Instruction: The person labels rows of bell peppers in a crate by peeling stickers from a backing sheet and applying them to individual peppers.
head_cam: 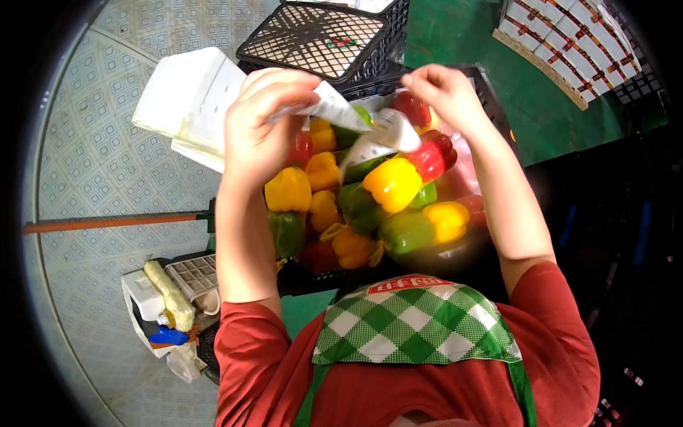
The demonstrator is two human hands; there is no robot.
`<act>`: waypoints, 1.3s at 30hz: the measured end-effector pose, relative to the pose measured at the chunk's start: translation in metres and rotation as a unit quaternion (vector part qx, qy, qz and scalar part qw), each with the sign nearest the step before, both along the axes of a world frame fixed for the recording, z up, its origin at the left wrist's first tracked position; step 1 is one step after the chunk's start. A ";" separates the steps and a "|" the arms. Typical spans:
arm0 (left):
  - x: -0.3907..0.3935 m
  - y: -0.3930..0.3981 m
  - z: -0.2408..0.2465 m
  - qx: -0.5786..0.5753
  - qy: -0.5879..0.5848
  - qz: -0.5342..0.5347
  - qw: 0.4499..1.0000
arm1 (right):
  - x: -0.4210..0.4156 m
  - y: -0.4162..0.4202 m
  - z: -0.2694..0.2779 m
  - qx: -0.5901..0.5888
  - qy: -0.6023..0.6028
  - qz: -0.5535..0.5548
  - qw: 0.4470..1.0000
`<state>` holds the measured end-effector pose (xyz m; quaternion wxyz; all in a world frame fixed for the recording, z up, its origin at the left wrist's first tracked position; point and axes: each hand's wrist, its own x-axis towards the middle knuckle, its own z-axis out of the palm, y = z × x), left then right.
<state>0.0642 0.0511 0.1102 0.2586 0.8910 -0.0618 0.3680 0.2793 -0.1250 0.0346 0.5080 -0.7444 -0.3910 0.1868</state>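
A curling strip of white printed labels runs from my left hand, which grips one end of it. The strip is blurred and hangs over the peppers. My right hand is raised on the right, thumb near the curled fingers; whether anything small is pinched there cannot be told. Below both hands is a black plastic crate full of bell peppers. Netted bundles lie on top, among them a yellow pepper beside a red pepper and a dark green pepper.
A white foam box stands left of the crate, partly behind my left hand. Beyond is another black lattice crate. Stacked white cartons are at the far right. An orange pole and a bin of supplies lie left.
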 end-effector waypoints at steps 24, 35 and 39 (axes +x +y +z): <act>0.160 -0.055 -0.186 -0.212 0.614 0.123 0.750 | -0.031 -0.038 -0.070 -0.245 -0.359 0.398 0.808; 0.168 -0.056 -0.246 -0.641 0.510 0.050 0.572 | -0.024 -0.054 -0.077 -0.219 -0.326 0.354 0.849; 0.160 -0.075 -0.193 -0.647 0.475 0.063 0.593 | -0.020 -0.063 -0.067 -0.189 -0.315 0.344 0.864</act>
